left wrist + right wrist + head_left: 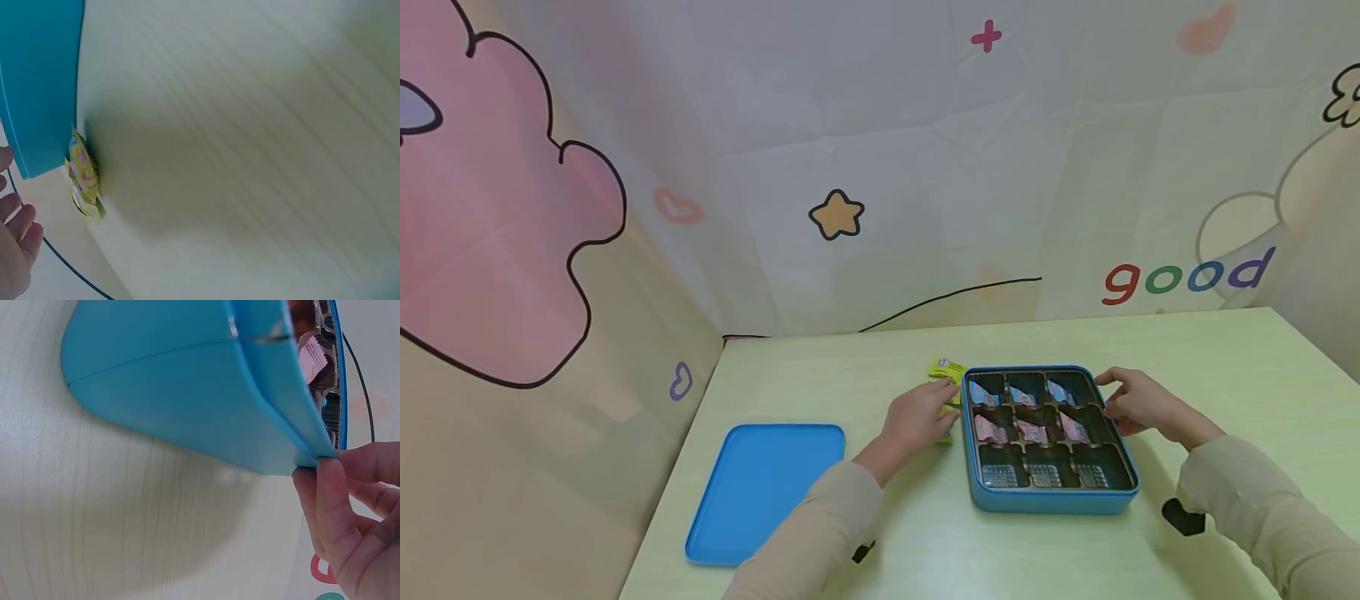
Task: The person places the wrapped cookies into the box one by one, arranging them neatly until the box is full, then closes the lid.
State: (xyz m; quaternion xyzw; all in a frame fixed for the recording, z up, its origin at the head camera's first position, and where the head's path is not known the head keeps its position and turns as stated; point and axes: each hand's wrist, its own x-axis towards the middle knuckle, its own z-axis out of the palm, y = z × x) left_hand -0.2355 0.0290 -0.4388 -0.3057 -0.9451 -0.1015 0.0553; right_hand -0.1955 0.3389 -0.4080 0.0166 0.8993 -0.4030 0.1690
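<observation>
A blue tin box (1052,502) stands on the table with a dark divided tray (1118,477) inside. Blue-wrapped candies (1022,397) fill compartments of its back row and pink-wrapped candies (1032,432) those of the middle row; the front row shows bare bottoms. My right hand (1150,408) pinches the tin's right rim between thumb and fingers, seen close in the right wrist view. At the opposite side my left hand (917,417) has its fingertips right by the left rim, fingers loosely extended. Yellow candy packets (86,172) lie against that side, partly hidden behind the left hand.
A blue lid (767,492) lies flat on the table to the left, partly behind the left sleeve (827,525). The pale wooden table (910,550) ends at a printed cloth backdrop (925,208), with another cloth side on the left.
</observation>
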